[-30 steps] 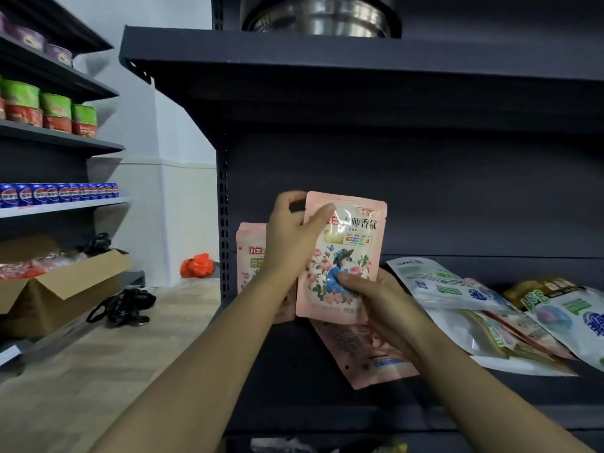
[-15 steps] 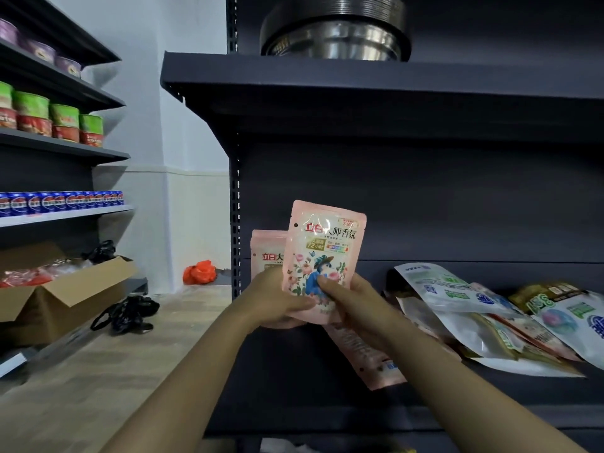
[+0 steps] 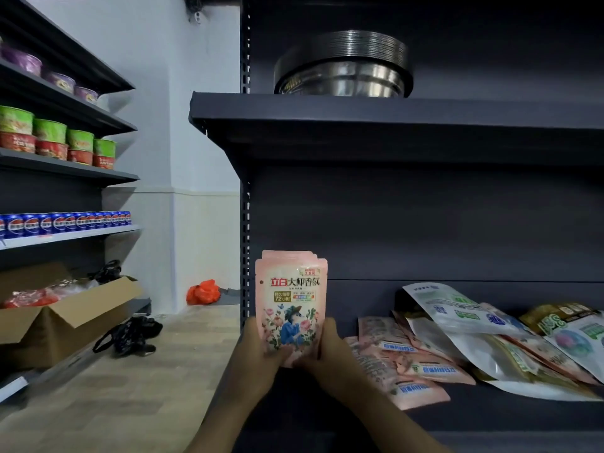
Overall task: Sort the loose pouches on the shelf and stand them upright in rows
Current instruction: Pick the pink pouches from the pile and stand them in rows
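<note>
Both hands, left and right, clasp upright pink pouches with curled fingers; loose pouches lie right on the shelf.

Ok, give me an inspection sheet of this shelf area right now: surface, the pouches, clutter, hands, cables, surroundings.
Surface: dark shelf, its left end holding only the upright pouches.
Job's things: upright pink pouches stand in a short row at the shelf's left end, front one facing out; a loose pile of pouches, pink, white and gold, lies flat and overlapping to the right.
Clutter: nothing seen on this shelf besides the pouches.
Hands: left hand and right hand grip the front pouch's lower sides.
Cables: nothing seen.
Surroundings: stacked metal bowls on the shelf above; side shelves with cup noodles and blue cans; open cardboard box, black bag, orange bag on the floor.
</note>
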Motion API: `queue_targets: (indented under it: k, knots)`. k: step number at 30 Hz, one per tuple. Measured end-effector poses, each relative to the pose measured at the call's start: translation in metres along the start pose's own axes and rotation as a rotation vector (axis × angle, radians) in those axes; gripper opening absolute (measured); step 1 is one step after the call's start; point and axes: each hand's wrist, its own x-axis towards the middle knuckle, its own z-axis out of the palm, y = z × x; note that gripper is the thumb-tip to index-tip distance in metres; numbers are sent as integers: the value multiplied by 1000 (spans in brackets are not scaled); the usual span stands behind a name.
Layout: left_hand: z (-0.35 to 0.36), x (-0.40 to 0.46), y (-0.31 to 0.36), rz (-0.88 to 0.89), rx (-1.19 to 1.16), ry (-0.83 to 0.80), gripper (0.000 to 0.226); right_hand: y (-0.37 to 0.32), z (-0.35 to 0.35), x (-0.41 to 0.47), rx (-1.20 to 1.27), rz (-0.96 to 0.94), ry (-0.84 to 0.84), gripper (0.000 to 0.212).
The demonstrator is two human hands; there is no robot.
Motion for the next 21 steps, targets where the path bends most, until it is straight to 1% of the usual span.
queue_targets:
  k: [2,4,10,15,21]
  knots:
    - [2,1,-5,-18,35,11,46,6,6,2,-97,14,79,42]
    - [4,3,-8,-32,41,14,47,8,9,3,-126,42,116,41]
    - [6,-1,-4,19,101,7,45,9,7,3,-135,84,110,38]
    - [5,-3,-5,54,136,44,43,6,8,4,-181,104,103,43]
    - [5,-4,-6,63,147,65,47,6,10,5,-216,115,74,47]
